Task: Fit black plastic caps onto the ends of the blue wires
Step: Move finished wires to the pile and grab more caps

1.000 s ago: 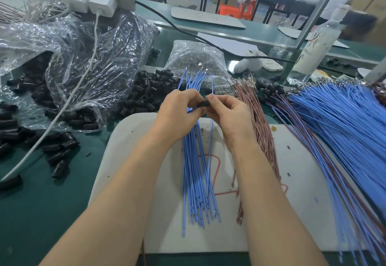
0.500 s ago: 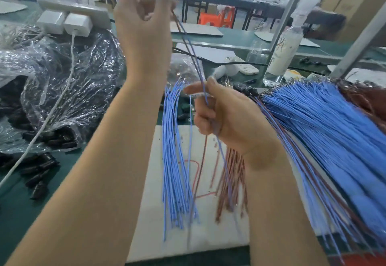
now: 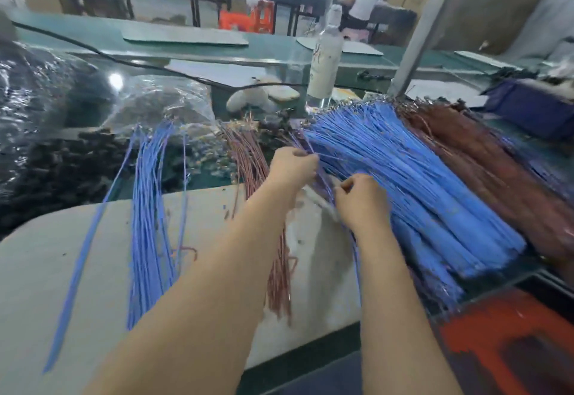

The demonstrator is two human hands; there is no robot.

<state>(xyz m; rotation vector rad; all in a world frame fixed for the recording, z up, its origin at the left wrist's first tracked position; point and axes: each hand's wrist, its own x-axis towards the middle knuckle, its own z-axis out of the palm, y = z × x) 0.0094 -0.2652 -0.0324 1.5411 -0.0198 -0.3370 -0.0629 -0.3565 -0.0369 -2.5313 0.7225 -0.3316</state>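
Note:
My left hand [image 3: 293, 169] pinches a thin blue wire [image 3: 324, 182] at the left edge of the big pile of blue wires [image 3: 419, 183]. My right hand [image 3: 362, 200] is just below and to the right, its fingers curled round the same blurred wire where it runs down over the white mat [image 3: 46, 255]. A smaller bundle of blue wires [image 3: 149, 214] lies on the mat to the left. Loose black caps [image 3: 62, 161] are heaped beyond the mat's far left edge. Motion blur hides whether the held wire's end carries a cap.
Brown wires [image 3: 253, 158] lie between the two blue groups, and a larger brown pile [image 3: 497, 165] lies at the right. Clear plastic bags [image 3: 161, 99] sit behind the caps. A white bottle [image 3: 324, 62] and a metal post [image 3: 425, 28] stand at the back. A red stool [image 3: 497, 342] is at lower right.
My left hand has come down from high above the table to the left edge of the big blue pile, bringing the wire. My right hand moved right with it. The view swung right.

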